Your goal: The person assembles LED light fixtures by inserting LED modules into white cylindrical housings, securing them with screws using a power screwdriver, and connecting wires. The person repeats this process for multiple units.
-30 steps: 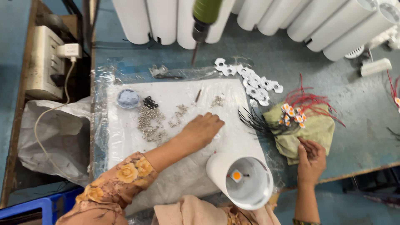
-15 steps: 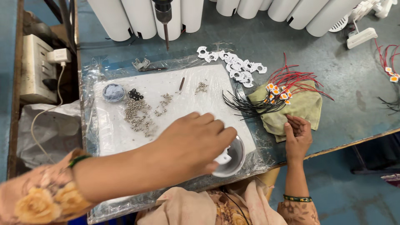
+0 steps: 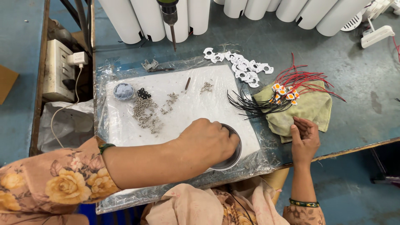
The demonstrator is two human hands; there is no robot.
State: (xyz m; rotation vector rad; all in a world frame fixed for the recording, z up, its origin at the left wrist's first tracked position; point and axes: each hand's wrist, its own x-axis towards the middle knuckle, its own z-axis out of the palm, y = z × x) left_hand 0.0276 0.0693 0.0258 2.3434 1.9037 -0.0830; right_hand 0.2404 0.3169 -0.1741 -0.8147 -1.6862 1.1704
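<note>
at lower centre of the frame, my left hand (image 3: 210,139) curls down over the rim of a round grey housing (image 3: 231,155) that sits on the near right corner of the white foam pad (image 3: 187,112); my fingers close on its edge and most of the housing is hidden beneath my palm, only its right arc showing. lower right, my right hand (image 3: 305,139) rests palm up and half open at the near edge of the olive cloth (image 3: 310,109); i cannot tell whether anything small lies between its fingers. on that cloth, above my right hand, lie small orange-centred led chips (image 3: 283,91) with red wires (image 3: 306,81) and black wires (image 3: 254,106) fanning out. left of centre on the pad a scatter of small screws (image 3: 146,114) lies well apart from my left hand. white ring-shaped plates (image 3: 243,68) sit at upper centre, beneath a hanging screwdriver bit (image 3: 171,31).
</note>
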